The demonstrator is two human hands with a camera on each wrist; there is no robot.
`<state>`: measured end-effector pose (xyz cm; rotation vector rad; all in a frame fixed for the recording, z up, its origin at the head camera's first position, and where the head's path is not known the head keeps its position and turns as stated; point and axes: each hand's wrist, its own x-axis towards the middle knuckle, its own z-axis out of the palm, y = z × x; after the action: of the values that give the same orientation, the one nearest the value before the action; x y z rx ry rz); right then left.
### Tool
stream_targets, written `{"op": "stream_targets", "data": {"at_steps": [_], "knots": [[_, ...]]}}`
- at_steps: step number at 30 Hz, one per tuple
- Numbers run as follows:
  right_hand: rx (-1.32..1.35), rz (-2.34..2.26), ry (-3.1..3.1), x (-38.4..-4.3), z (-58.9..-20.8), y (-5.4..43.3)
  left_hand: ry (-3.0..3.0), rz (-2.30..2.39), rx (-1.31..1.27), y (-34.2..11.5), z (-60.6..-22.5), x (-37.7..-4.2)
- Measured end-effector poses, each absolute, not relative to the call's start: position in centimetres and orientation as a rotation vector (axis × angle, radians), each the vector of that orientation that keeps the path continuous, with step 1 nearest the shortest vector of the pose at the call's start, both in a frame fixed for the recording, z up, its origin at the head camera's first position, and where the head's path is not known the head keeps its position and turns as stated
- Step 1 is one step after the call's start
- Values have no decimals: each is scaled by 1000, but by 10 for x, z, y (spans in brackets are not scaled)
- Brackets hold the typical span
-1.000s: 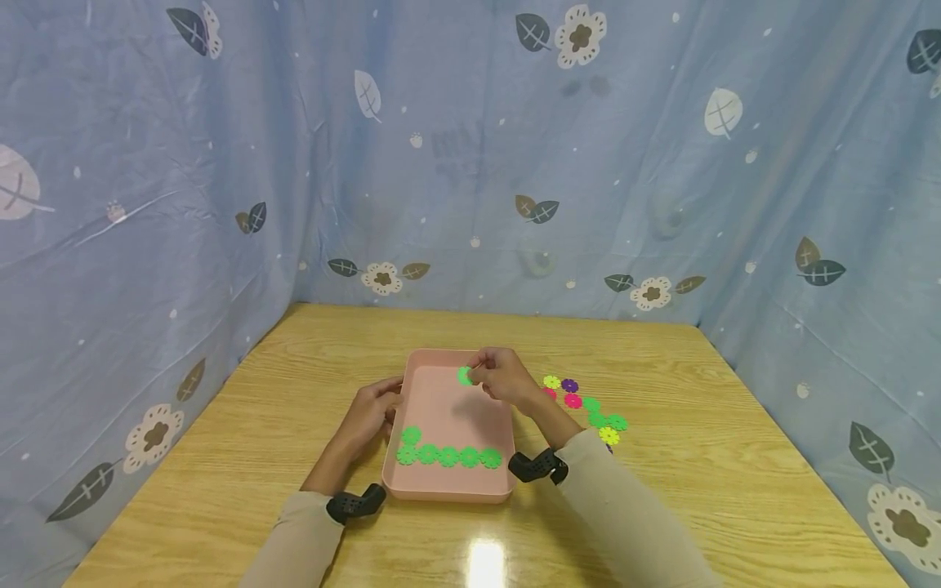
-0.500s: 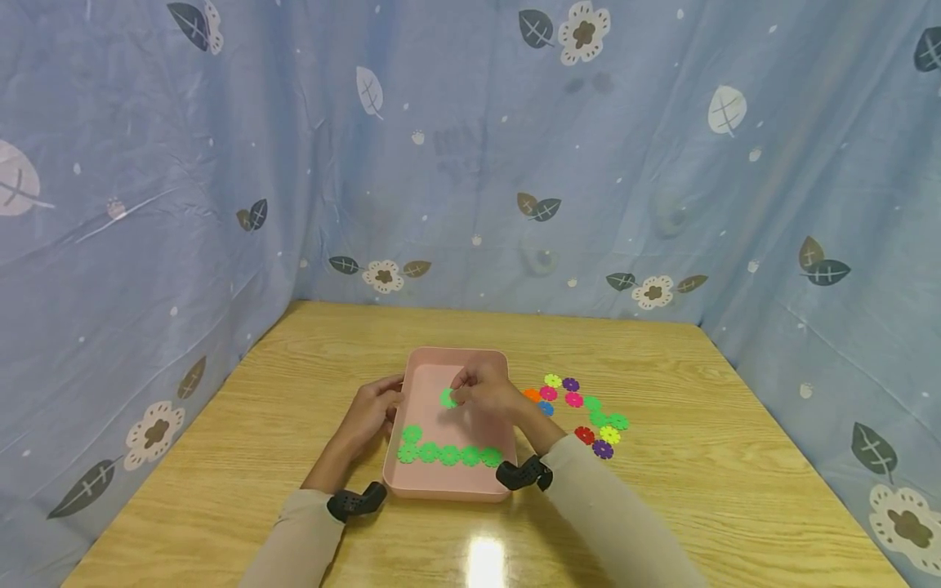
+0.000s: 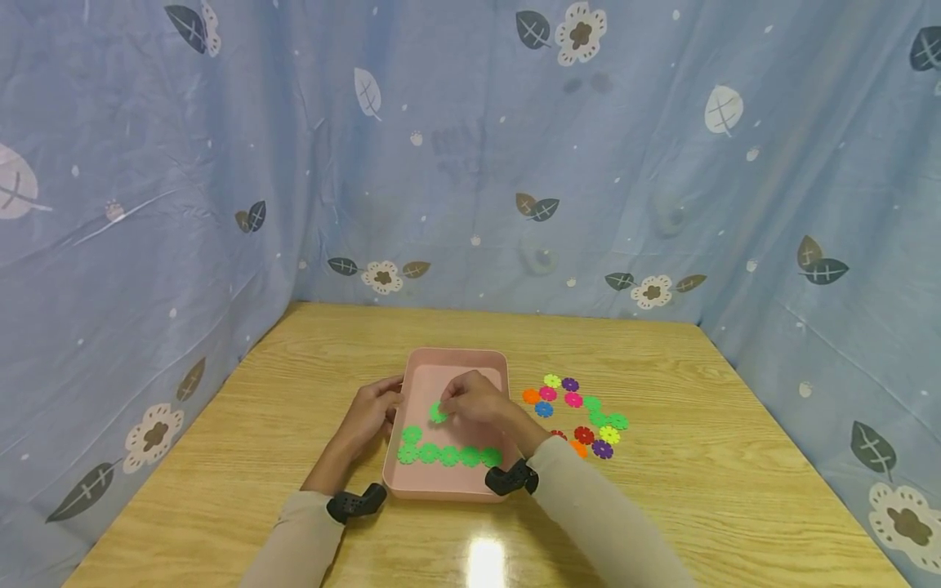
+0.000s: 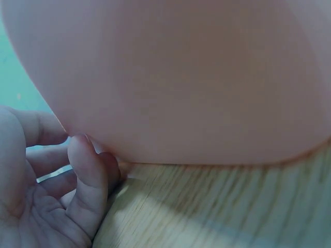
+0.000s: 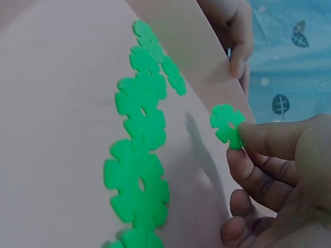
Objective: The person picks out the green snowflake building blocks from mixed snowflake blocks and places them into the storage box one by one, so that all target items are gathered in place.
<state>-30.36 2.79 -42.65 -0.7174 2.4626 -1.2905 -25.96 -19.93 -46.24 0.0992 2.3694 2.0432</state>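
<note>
A shallow pink tray sits on the table, and my left hand holds its left side wall. In the left wrist view the thumb and fingertips meet at the edge of that wall. Over the tray, my right hand pinches a green snowflake disc between thumb and index finger, its shadow falling on the tray floor. Along the near side of the tray lies a row of green snowflake discs, joined edge to edge. One more green disc joins at the row's left end, pointing toward the far side.
Right of the tray, loose snowflake discs lie on the wooden table: several green ones, a blue one, a purple one, plus yellow, pink, red and orange ones. A blue patterned curtain encloses the table's back and sides.
My right hand has moved left and nearer with the green snowflake disc, from the tray's far right toward the lone disc above the row. My left hand has stayed at the tray's side.
</note>
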Motion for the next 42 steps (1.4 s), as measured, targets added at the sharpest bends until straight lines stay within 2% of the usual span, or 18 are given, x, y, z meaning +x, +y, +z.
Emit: {"op": "stream_targets", "data": {"at_steps": [11,42], "knots": [[-711,-1195,2506,-301,-427,22,2355,2029,119,-194,-429,-239],[-809,-1052,2505,-299,-429,20,2343,2020,96,-194,-438,-245]]}}
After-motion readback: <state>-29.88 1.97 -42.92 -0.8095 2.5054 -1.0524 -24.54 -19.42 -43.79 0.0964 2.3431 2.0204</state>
